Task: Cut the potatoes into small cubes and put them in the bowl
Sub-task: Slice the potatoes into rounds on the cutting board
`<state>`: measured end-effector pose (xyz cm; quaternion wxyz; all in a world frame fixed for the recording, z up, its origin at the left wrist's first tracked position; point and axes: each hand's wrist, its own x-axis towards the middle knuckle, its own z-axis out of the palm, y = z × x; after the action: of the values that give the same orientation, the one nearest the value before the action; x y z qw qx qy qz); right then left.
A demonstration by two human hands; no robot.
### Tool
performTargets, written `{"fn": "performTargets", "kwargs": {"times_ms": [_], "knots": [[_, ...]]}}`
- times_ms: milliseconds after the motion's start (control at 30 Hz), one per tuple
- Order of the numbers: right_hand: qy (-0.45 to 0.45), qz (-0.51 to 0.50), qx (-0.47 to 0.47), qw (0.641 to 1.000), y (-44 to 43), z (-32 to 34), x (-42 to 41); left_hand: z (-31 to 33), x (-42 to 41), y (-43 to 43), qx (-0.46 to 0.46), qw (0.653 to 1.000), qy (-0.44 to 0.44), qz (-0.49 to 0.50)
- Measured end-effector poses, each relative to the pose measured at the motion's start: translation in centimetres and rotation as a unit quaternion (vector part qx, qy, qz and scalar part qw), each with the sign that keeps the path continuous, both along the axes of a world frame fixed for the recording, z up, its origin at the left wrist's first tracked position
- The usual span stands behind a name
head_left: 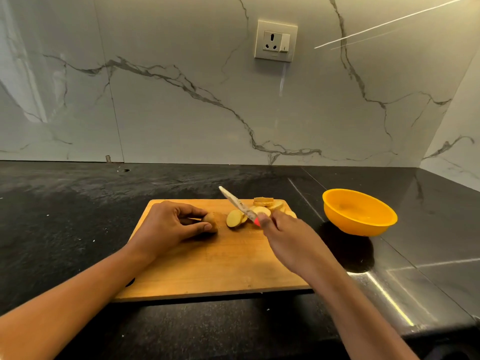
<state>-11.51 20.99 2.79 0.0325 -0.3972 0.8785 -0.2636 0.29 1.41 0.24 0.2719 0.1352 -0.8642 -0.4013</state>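
Head view: left fingers (207, 226) pinch brown potato end (210, 220); right fingers (263, 220) grip knife (237, 203).

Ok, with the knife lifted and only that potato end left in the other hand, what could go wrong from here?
1. The left hand pinches a small brown potato end piece; fingertips sit near any next cut by the pale-bladed, red-handled knife in the right hand.
2. The round pale potato slices crowd the wooden cutting board's far right corner and could slide off.
3. The orange plastic bowl looks empty; nothing is cubed yet.
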Motion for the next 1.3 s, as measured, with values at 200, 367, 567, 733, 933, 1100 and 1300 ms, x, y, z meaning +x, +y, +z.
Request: {"fn": "performTargets", "kwargs": {"times_ms": [200,367,567,733,933,1100,1300], "knots": [[0.088,0.044,-0.004,0.995,-0.6,-0.7,2.7,-0.1,-0.2,0.0,-0.011,1.000,-0.001,0.012],[0.090,0.044,0.003,0.995,-1.5,-1.1,3.8,-0.4,-0.3,-0.3,-0.041,0.999,0.001,0.030],[0.127,0.052,0.018,0.990,-2.0,-1.0,4.7,-0.1,-0.3,0.2,-0.060,0.998,0.006,0.018],[0.132,0.049,0.061,0.988,-2.3,-0.2,5.2,-0.1,-0.3,0.3,-0.062,0.998,0.010,0.028],[0.146,0.059,0.095,0.983,-2.4,0.8,6.1,-0.1,-0.4,0.4,-0.087,0.995,0.002,0.042],[0.164,0.095,0.123,0.974,-2.3,1.9,6.8,-0.3,-0.4,0.4,-0.102,0.994,0.007,0.047],[0.166,0.112,0.151,0.968,-2.9,2.5,6.8,-0.4,-0.5,0.4,-0.109,0.993,0.006,0.048]]}}
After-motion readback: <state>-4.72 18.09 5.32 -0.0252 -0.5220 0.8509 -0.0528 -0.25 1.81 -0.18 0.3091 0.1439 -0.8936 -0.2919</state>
